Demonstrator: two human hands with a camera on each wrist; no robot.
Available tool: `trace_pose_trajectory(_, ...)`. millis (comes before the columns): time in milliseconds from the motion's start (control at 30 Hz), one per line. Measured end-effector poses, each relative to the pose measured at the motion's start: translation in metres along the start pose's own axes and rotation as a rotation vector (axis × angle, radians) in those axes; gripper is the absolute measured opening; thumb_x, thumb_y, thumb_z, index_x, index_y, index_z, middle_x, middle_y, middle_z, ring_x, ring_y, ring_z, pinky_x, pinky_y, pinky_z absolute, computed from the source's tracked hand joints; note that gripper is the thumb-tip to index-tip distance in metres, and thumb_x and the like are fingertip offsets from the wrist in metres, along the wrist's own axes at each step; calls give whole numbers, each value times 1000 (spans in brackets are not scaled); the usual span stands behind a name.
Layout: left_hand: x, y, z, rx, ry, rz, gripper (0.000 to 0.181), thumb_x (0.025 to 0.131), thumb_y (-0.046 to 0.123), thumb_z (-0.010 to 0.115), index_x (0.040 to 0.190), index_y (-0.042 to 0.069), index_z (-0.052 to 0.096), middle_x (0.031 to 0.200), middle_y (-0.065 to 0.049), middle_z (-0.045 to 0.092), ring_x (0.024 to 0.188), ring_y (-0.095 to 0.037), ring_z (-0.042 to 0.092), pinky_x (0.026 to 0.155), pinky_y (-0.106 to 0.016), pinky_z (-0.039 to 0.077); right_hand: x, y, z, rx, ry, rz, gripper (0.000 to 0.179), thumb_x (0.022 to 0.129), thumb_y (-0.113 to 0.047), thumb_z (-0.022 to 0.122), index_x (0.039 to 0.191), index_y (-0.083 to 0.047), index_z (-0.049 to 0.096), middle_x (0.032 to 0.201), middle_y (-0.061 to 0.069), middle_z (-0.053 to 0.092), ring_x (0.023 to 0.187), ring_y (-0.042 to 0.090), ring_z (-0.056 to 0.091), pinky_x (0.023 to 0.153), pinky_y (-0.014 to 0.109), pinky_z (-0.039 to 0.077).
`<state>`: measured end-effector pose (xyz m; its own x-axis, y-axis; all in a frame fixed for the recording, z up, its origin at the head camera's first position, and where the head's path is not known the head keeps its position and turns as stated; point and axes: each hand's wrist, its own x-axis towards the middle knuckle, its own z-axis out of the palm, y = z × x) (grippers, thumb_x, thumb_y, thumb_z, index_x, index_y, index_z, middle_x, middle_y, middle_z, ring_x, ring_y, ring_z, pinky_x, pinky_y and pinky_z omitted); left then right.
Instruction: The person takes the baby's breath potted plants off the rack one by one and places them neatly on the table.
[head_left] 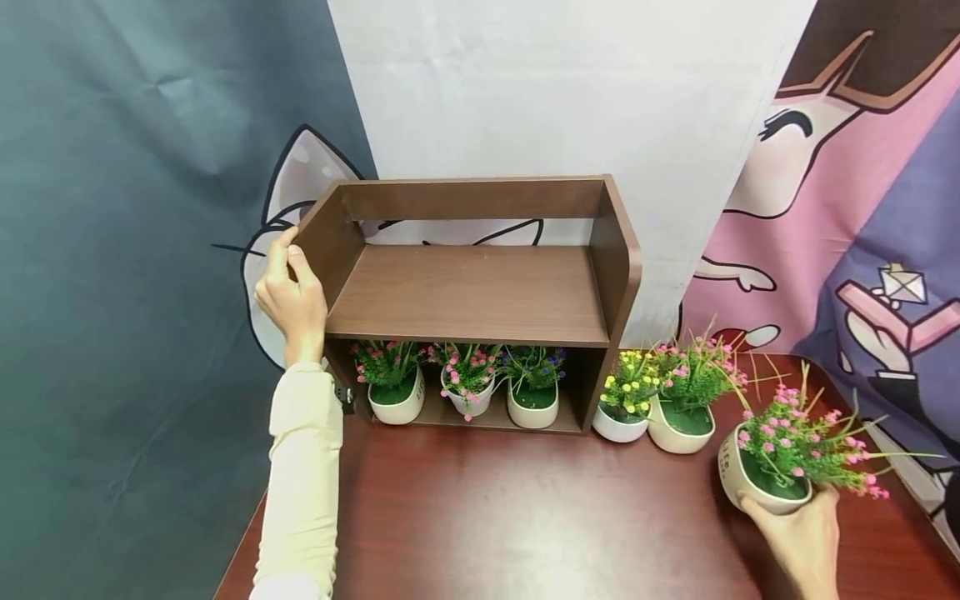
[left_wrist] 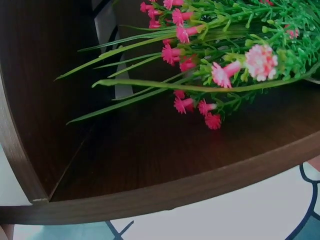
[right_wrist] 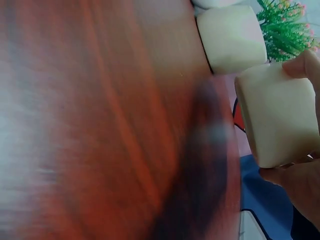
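Observation:
My left hand holds the left side panel of a brown wooden shelf, near its upper front edge. That hand does not show in the left wrist view, where pink flowers fill part of the lower compartment. Out at the right, my right hand grips a cream pot with pink artificial flowers, lettering on its side. The pot is tilted and raised above the table. In the right wrist view, thumb and fingers pinch the cream pot from opposite sides.
Three potted plants, one with pink flowers, stand in the shelf's lower compartment. Right of the shelf are a white pot with yellow flowers and a cream pot with pink flowers. The reddish-brown table meets printed cloth backdrops.

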<state>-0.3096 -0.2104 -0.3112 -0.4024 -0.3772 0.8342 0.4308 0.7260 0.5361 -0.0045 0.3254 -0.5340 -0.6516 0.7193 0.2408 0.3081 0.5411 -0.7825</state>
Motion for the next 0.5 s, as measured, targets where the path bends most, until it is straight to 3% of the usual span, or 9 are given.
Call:
trace_pose_trajectory(200,1,2,2,0,-24,21,28,88,28,40,105,27,62,99,10,62,78,-26,59,66,-39,38,26,8,4,16,56,-4,91,52,-10,77,125,4,25,111,31,40,97,49,39,81,52,25)
trace_pose_trajectory(500,2,2,-6,9,-8,48,28,88,29,40,105,25,62,100,9,62,76,-27,58,64,-39,38,50,8,24,36,-7,5,96,55,-14,76,130,0,18,117,30,37,101,45,37,86,49,24)
